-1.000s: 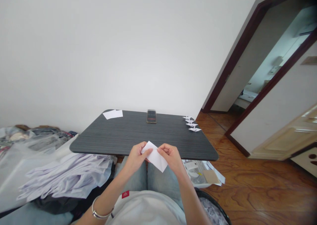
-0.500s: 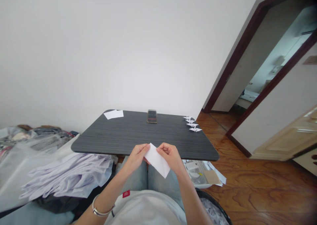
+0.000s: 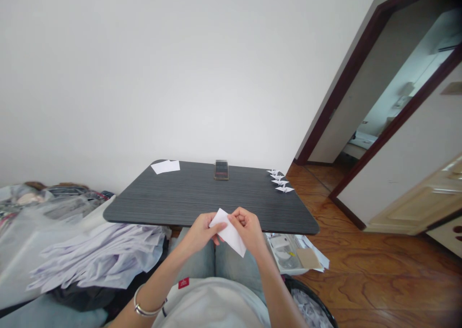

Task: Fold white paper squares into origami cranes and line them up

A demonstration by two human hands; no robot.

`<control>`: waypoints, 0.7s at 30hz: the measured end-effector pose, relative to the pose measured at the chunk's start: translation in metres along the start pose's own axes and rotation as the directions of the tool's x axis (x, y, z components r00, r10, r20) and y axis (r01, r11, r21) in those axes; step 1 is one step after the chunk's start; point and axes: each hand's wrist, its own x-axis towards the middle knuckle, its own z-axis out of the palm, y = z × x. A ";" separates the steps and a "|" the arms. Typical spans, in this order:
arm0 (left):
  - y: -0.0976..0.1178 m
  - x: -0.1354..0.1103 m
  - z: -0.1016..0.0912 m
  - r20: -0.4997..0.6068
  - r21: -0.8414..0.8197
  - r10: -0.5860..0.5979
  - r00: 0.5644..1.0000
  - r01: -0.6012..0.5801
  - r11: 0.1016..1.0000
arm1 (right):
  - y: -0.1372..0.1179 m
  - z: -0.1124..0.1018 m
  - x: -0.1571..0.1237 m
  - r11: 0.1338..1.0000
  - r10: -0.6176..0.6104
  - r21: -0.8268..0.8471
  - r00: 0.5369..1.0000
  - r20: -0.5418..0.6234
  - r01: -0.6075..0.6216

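Observation:
Both my hands hold a folded white paper in front of my lap, just past the near edge of a dark grey woodgrain table. My left hand pinches its left side, and my right hand grips its upper right. The paper's lower point hangs below my fingers. Farther off, a phone stands near the table's back edge, a loose white paper sheet lies at the back left corner, and several small white origami cranes sit in a row on the right.
A heap of white sheets and plastic lies on my left. A tray of small items sits low on my right, above a dark bin. Wooden floor and an open doorway lie to the right.
The folded paper has shifted and turned slightly between my fingers, and my hands have moved with it. The table objects stay in place.

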 end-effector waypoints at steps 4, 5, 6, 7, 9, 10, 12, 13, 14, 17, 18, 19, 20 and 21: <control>-0.003 0.001 0.000 -0.024 -0.058 0.033 0.999 -0.034 0.998 | 0.001 -0.001 0.000 1.000 0.010 0.014 1.000 0.026 -0.011; -0.004 0.002 0.000 -0.039 -0.060 0.038 0.998 -0.040 0.997 | 0.001 -0.002 0.000 1.000 0.012 0.026 0.999 0.040 -0.013; -0.005 0.002 -0.001 -0.056 -0.059 0.042 0.998 -0.045 0.997 | 0.001 -0.003 0.000 0.999 0.012 0.042 0.999 0.053 -0.014; -0.006 0.002 -0.002 -0.072 -0.057 0.045 0.996 -0.049 0.997 | 0.001 -0.004 0.000 0.998 0.011 0.065 0.998 0.064 -0.015; -0.007 0.003 -0.004 -0.101 -0.057 0.050 0.994 -0.056 0.997 | 0.003 -0.006 0.001 0.992 0.014 0.125 0.996 0.086 -0.024; -0.007 0.003 -0.005 -0.114 -0.060 0.053 0.992 -0.060 0.996 | 0.004 -0.007 0.001 0.986 0.019 0.161 0.995 0.095 -0.034; -0.007 0.004 -0.006 -0.144 -0.068 0.061 0.988 -0.071 0.995 | 0.007 -0.008 0.002 0.972 0.037 0.228 0.993 0.112 -0.062; -0.006 0.004 -0.006 -0.159 -0.070 0.063 0.985 -0.075 0.995 | 0.009 -0.009 0.002 0.964 0.046 0.254 0.992 0.115 -0.074; -0.005 0.003 -0.006 -0.176 -0.072 0.065 0.982 -0.078 0.994 | 0.010 -0.011 0.002 0.959 0.054 0.270 0.992 0.114 -0.083; -0.004 0.003 -0.008 -0.223 -0.077 0.069 0.972 -0.088 0.993 | 0.011 -0.015 0.002 0.954 0.082 0.278 0.990 0.111 -0.110; -0.004 0.002 -0.009 -0.232 -0.078 0.071 0.970 -0.091 0.993 | 0.011 -0.016 0.002 0.954 0.092 0.276 0.990 0.111 -0.120; -0.004 0.002 -0.010 -0.239 -0.079 0.074 0.968 -0.095 0.992 | 0.010 -0.018 0.002 0.954 0.102 0.272 0.989 0.110 -0.128; -0.004 0.002 -0.011 -0.243 -0.078 0.076 0.967 -0.098 0.992 | 0.009 -0.019 0.002 0.954 0.109 0.268 0.988 0.108 -0.135; -0.004 0.002 -0.012 -0.247 -0.078 0.077 0.966 -0.099 0.992 | 0.009 -0.020 0.002 0.956 0.114 0.261 0.988 0.103 -0.137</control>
